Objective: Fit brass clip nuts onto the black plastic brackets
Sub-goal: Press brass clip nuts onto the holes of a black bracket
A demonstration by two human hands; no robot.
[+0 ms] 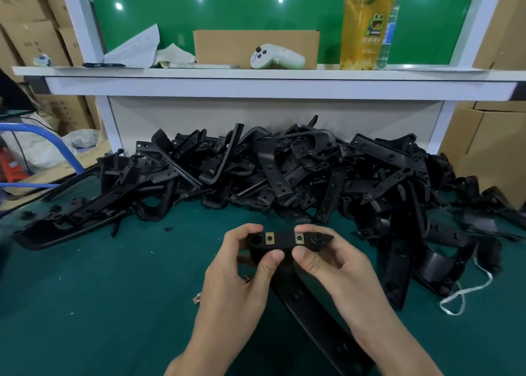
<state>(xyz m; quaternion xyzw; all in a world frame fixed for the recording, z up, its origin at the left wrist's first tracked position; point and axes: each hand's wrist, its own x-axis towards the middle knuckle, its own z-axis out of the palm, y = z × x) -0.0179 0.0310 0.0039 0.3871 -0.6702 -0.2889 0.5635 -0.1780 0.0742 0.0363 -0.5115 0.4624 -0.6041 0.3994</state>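
left hand (244, 264) + right hand (327, 259) both pinching bracket (287, 246) end up toward the eye, likely to check two seated clip nuts (269, 238) | spare nut (197, 299) on mat within reach | bracket pile (284, 173) behind

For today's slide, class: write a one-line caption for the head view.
Both hands hold a black bracket fitted with two brass clip nuts, before a bracket pile.
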